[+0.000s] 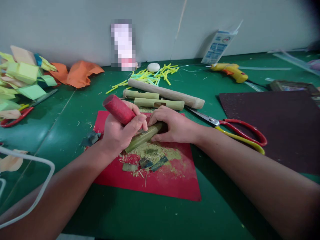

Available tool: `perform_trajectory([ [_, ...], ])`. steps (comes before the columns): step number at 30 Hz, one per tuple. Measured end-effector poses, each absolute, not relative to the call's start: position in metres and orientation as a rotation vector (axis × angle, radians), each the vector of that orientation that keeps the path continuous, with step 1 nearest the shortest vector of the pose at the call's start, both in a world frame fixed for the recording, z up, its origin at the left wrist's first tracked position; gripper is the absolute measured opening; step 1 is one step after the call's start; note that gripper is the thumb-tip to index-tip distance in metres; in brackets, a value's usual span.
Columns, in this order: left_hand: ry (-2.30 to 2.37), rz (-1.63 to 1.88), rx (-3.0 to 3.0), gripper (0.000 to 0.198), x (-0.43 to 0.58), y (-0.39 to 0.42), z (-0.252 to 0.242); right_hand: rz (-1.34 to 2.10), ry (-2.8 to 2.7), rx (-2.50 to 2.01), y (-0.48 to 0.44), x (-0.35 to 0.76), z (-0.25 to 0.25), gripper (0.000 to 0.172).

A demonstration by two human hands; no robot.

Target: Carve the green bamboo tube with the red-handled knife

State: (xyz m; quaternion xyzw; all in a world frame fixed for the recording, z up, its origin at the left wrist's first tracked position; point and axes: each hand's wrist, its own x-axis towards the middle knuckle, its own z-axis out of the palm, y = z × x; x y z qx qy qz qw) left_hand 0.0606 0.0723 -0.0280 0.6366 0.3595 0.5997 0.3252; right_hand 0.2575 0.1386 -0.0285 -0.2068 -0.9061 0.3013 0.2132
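Note:
My left hand is wrapped around the thick red handle of a tool, which tilts up to the left; its working end is hidden by my fingers. With my right hand I grip a green bamboo tube, which lies slantwise over a red sheet. The fingertips of both hands come close together above the tube. Bamboo dust and shavings cover the middle of the sheet, along with several dark peeled chips.
Beyond my hands lie a notched bamboo piece, a shorter one and a pale wooden stick. Scissors rest by my right forearm, beside a dark board. A yellow glue gun and yellow-green strips are farther back.

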Motion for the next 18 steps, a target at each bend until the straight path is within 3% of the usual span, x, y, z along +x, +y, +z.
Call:
perform_trajectory([
  [18, 1.124, 1.758, 1.806, 0.018, 0.0659, 0.0626, -0.0257, 0.857, -2.515, -0.633, 0.1361, 0.2564, -0.0264, 0.029],
])
